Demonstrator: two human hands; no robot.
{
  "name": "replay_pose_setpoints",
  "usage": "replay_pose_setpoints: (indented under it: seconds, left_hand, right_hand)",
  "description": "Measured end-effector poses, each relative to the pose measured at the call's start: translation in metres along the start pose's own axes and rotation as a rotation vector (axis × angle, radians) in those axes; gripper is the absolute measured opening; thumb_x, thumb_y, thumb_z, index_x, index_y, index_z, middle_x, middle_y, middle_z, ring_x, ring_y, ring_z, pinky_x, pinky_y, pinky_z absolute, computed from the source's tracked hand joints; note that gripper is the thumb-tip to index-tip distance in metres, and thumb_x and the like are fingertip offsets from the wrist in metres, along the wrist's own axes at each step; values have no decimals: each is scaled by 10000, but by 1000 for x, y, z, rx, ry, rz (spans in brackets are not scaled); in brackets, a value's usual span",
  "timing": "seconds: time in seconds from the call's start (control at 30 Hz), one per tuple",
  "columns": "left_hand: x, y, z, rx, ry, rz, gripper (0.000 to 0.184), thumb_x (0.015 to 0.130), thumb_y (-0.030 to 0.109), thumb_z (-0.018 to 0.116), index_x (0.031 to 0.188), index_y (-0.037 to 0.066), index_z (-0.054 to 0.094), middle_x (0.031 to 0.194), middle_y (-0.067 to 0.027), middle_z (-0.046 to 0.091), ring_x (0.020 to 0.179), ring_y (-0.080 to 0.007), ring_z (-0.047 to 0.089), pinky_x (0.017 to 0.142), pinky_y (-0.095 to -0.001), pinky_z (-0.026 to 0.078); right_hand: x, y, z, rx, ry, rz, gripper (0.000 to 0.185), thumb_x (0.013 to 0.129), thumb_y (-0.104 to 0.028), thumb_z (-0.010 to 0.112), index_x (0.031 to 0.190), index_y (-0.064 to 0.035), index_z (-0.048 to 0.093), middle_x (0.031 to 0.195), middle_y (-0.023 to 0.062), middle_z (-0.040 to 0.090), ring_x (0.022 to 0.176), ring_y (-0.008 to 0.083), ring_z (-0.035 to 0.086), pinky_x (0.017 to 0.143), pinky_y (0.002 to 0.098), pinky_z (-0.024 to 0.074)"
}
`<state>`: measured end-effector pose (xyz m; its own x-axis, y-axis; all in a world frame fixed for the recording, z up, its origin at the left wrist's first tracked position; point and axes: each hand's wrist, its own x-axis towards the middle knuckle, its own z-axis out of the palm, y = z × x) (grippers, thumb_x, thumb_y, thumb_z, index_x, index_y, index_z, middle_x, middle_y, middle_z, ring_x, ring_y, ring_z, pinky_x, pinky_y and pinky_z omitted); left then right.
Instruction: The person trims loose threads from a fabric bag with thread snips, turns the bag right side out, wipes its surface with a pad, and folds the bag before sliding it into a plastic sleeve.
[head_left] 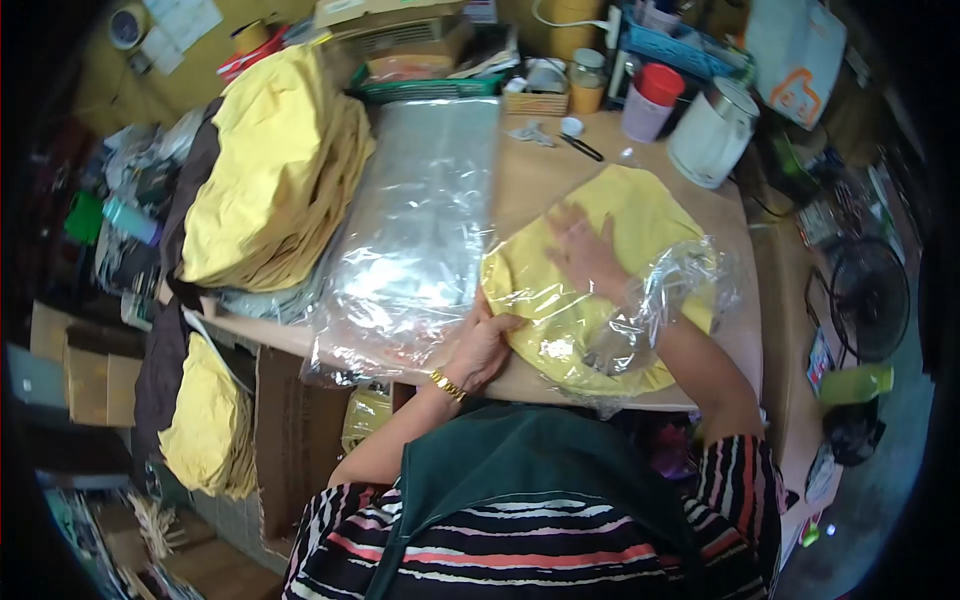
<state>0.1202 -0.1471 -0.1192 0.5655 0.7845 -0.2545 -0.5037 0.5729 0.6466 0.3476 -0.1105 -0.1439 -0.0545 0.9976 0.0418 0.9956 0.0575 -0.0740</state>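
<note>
In front of me a folded yellow fabric piece [635, 215] lies on the table, partly covered by a clear plastic bag [690, 275]. My left hand [482, 345], with a gold bracelet at the wrist, pinches the near left edge of the fabric and plastic, thumb on top. My right hand [588, 250] rests flat on the fabric with its fingers apart, slightly blurred. Plastic is bunched around the right wrist, and the hand seems to be inside the bag. Left of the fabric lies a stack of clear plastic bags [415, 210].
A tall pile of yellow fabric pieces [265, 150] stands at the left; more yellow fabric [205, 420] hangs below it. At the back right are a white kettle [712, 130], a red-lidded cup [652, 105], a jar [587, 80] and black tweezers [581, 148]. A fan [868, 300] stands right.
</note>
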Motion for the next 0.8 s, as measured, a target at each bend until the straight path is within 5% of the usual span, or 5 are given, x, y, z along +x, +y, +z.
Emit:
replay_pose_setpoints:
  seconds: [0.07,0.4,0.6,0.77,0.8]
  left_hand:
    - [4,0,2,-56,-12,-12,728,750,-148,497,1410,97,311,1337,-129,477,1203,-247,514,1028,-375,443]
    - [11,17,-3,110,5,-123,406,885,-72,526,1278,-49,425,1173,-157,589,1065,-246,609,924,-385,528]
    - [7,5,-9,192,7,-82,433,893,-19,597,1297,-30,439,1231,-183,575,1084,-228,614,920,-344,526]
    - [21,30,3,33,96,-51,477,865,76,694,1266,25,441,1141,-98,617,1022,-205,626,928,-346,513]
    - [25,37,4,61,104,-99,455,865,103,703,1238,27,454,1122,-88,623,981,-192,638,899,-351,527]
  right_hand:
    - [-20,-32,-24,60,-109,-295,613,962,-462,421,1506,-233,255,1590,88,149,1454,316,160,1048,744,85]
    - [-24,-61,-16,402,-153,-452,786,873,-586,529,1520,-274,210,1592,108,120,1448,410,100,1051,746,65]
    - [-22,-1,-23,-76,-109,-98,852,823,-699,498,1513,-276,232,1585,125,137,1447,428,69,1099,688,62]
    - [-46,21,-29,171,-200,-282,760,874,-542,550,1505,-226,265,1582,140,133,1446,395,111,1131,615,147]
    - [-67,37,-17,730,-302,-270,737,884,-512,554,1501,-218,278,1581,135,150,1442,380,146,1143,569,174]
